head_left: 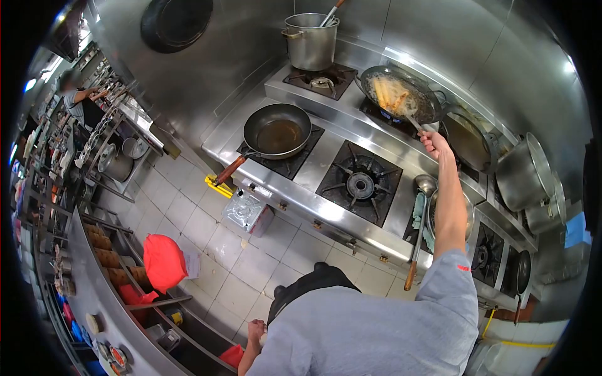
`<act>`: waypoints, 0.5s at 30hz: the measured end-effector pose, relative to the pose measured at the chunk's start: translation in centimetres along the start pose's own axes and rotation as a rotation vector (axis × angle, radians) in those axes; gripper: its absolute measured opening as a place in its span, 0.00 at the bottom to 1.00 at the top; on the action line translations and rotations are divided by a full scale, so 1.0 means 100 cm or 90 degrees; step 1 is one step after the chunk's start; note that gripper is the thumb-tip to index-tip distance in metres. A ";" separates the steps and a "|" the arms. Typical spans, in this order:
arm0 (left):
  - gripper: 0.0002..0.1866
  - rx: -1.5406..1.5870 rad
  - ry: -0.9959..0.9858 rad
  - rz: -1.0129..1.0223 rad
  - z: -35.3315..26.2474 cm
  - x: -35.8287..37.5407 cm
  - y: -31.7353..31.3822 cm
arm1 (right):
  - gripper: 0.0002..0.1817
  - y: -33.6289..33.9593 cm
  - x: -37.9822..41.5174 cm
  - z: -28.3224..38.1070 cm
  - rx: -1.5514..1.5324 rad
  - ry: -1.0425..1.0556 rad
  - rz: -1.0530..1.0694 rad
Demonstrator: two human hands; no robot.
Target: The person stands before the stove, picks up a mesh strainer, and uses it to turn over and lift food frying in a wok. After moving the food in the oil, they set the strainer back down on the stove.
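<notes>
My right hand (433,143) reaches out over the stove, fingers wrapped round the handle of a metal cooking utensil (413,121). The utensil's far end dips into a dark wok (433,111) on the back burner, where long golden pieces of food (389,93) fry in bubbling oil. A blue flame shows under that wok. Low by my side is my left hand (256,331), its fingers curled closed; a bit of something pale shows at its edge, and I cannot tell what it is.
At front left a frying pan (278,130) holds a little oil, its wooden handle jutting past the stove edge. A tall pot (311,42) stands behind it. Under my right arm lies a ladle (425,183). A metal tin (248,212) sits on the floor. Another person (81,103) works far left.
</notes>
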State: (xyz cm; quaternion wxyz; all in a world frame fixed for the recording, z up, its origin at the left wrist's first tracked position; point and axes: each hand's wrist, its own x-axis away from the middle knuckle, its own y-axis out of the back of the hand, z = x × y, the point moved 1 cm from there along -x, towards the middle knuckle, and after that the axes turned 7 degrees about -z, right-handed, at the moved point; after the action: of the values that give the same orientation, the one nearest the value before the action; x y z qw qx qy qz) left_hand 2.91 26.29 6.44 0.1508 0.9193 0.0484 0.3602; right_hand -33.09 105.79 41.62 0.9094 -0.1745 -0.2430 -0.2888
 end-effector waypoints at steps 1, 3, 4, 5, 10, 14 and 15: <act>0.07 0.014 -0.039 0.011 0.001 -0.004 -0.001 | 0.07 0.000 0.001 -0.001 -0.030 -0.008 0.017; 0.07 0.023 -0.008 0.003 -0.001 -0.017 -0.008 | 0.07 0.001 0.004 -0.007 -0.091 -0.026 0.050; 0.07 0.027 0.007 -0.001 -0.004 -0.021 -0.010 | 0.07 0.002 0.003 -0.010 -0.096 -0.017 0.051; 0.07 0.024 0.019 -0.003 -0.006 -0.025 -0.012 | 0.07 0.003 0.003 -0.014 -0.102 -0.008 0.052; 0.08 -0.015 0.068 -0.012 -0.045 -0.035 -0.025 | 0.07 0.002 0.013 -0.023 -0.070 0.058 0.021; 0.08 -0.001 0.081 -0.011 -0.054 -0.036 -0.024 | 0.08 0.003 0.017 -0.026 -0.006 0.121 -0.042; 0.08 -0.010 0.074 -0.012 -0.048 -0.037 -0.022 | 0.07 0.004 0.017 -0.026 0.010 0.135 -0.063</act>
State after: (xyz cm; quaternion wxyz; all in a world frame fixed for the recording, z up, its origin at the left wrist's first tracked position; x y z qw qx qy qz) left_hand -3.01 28.79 6.69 0.1585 0.8952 0.0628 0.4117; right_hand -30.73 104.14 40.35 0.9160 -0.1237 -0.1556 -0.3485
